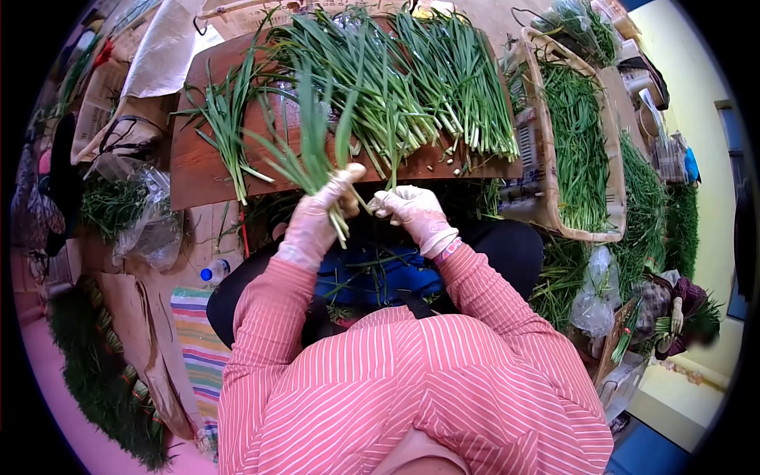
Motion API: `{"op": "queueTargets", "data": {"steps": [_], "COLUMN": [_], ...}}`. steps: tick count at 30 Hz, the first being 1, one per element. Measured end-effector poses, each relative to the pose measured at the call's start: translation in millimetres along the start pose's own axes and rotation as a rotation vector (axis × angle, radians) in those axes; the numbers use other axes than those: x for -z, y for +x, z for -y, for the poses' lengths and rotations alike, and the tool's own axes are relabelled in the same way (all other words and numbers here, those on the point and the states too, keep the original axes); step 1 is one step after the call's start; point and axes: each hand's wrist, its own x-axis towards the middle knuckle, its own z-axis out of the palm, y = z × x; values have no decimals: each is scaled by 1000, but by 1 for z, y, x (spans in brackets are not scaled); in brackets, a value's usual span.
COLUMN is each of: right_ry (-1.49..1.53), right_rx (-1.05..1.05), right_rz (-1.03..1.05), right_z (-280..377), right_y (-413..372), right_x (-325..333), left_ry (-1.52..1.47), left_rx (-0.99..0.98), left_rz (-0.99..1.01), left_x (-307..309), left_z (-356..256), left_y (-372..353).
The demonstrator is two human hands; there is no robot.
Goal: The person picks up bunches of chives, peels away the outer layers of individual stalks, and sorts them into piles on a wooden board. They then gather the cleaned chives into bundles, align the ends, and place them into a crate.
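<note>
Both my hands wear pale gloves in front of the near edge of a brown board (190,170). My left hand (323,207) is closed around a small bunch of green stalks (313,146), leaves pointing up and white ends sticking out below. My right hand (410,212) pinches an upright green stalk (393,142) between thumb and fingers. Beyond them, a large pile of leafy stalks (372,79) covers much of the board, with the pale ends towards me. A smaller loose bunch (226,127) lies at the board's left side.
A basket (615,198) full of greens stands to the right, with more greens (637,190) beside it. A bottle (214,272) and striped cloth (202,332) are at the left. Bundled greens (99,372) lie lower left. A co-worker (682,305) is at the far right.
</note>
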Motion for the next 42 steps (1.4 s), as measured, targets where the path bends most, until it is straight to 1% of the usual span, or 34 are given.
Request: {"op": "queueTargets", "data": {"steps": [1, 3, 5, 6, 7, 8, 9, 10, 11, 12, 13, 15, 17, 18, 19, 21, 23, 24, 25, 27, 28, 29, 31, 32, 33, 34, 35, 36, 37, 38, 39, 40, 41, 42], "right_ry": [-78, -410, -453, -618, -781, -808, -970, -1006, -1042, -1079, -1134, -1125, -1253, -1326, -1436, -1760, -1658, -1512, -1390, -1328, -1321, -1403, -1524, -1553, -1587, -1523, -1465, -1503, -1470, -1486, -1474, -1394, -1310, -1264], "right_rx": [-22, 39, 63, 201, 339, 378, 491, 528, 566, 677, 657, 636, 450, 363, 301, -160, 131, 547, 751, 873, 933, 867, 817, 795, 759, 819, 879, 871, 954, 951, 930, 939, 950, 912], "right_rz": [-35, -136, -154, -200, -245, -234, -235, -228, -222, -213, -217, -174, -78, -41, 13, 204, -48, -217, -358, -502, -492, -469, -455, -450, -458, -501, -550, -590, -576, -580, -531, -473, -412, -379], "right_z": [-9, -25, -30, -27, -25, -9, -1, 0, -1, -6, -8, -13, -22, -29, -38, -51, -38, -16, 3, 39, 45, 49, 49, 39, 36, 37, 36, 39, 38, 44, 42, 36, 29, 21], "right_y": [8, 18, 22, 19, 14, 0, -8, -14, -19, -21, -23, -26, -28, -29, -30, -19, -25, -31, -23, -10, 5, 18, 45, 62, 76, 74, 69, 59, 48, 27, 16, 10, 6, 5], "right_x": [12, 29, 33, 29, 24, 12, 2, -8, -16, -21, -29, -29, -19, -12, -2, 15, 29, 31, 28, 19, 20, 18, 17, 17, 19, 16, 13, 6, 2, -5, -10, -14, -17, -21], "left_ry": [-49, -214, -381, -367, -299, -186, -72, 47, 45, 97, 149, 133, 138, 198, 240, 326, 61, -14, -90, -357, -438, -484, -484, -446, -487, -464, -453, -299, -337, -340, -315, -329, -281, -188], "left_rx": [-33, -112, -179, -157, -151, -88, -25, 26, 96, 120, 144, 160, 134, 120, 65, -107, -223, -284, -309, -387, -363, -325, -176, -113, -56, -19, 16, 46, 73, 86, 126, 134, 145, 142], "left_rz": [-154, -179, -6, 23, 7, -15, -36, -91, -140, -156, -172, -178, -253, -310, -321, -441, -362, -294, -314, -105, -20, 38, -84, -90, 7, -90, -26, -87, 15, 33, 71, 31, -19, -11], "left_x": [-9, -17, 4, 9, 10, 4, -4, -16, -11, -14, -17, -14, -5, 0, 11, 12, 7, 12, 9, 25, 25, 24, 18, 14, 20, 12, 17, 4, 6, 4, 3, 3, -8, -10], "left_z": [-13, -35, -32, -28, -19, -15, -11, -8, 8, 14, 17, 16, 14, 12, 11, -6, -32, -39, -45, -38, -36, -32, -24, -21, -15, -14, -8, -12, -9, -6, -5, -1, -3, -1], "left_y": [-6, -17, -15, -12, -11, -13, -15, -18, -13, -12, -12, -18, -20, -19, -17, -20, -29, -32, -37, -26, -22, -18, -11, -9, -3, -1, 4, 1, 3, 4, 7, 11, 8, 10]}}
